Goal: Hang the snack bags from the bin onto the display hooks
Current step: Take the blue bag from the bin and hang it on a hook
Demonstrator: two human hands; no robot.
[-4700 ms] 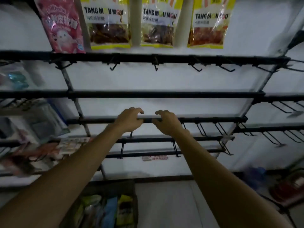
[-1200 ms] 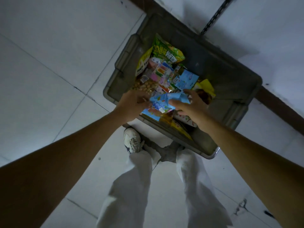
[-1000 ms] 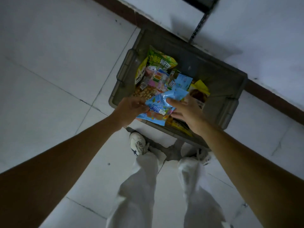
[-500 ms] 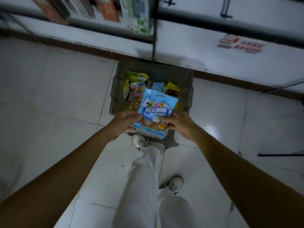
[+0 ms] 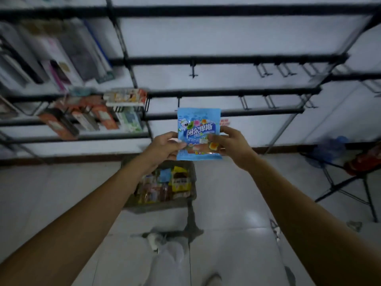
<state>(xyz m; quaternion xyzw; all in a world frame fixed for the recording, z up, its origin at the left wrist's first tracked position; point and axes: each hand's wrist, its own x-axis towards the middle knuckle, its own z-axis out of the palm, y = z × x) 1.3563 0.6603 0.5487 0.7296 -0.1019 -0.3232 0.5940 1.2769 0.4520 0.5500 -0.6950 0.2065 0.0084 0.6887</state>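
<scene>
Compared with half a second earlier, the blue snack bag is now being held higher, in front of the rack's lower bars rather than over the bin, which is sitting on the floor below. The left hand is pinching the bag's left edge between thumb and fingers. The right hand is gripping the right edge likewise. The bag is standing upright with its label facing the camera. Bare display hooks are hanging from the bars above. Boxed goods are occupying the left shelves.
</scene>
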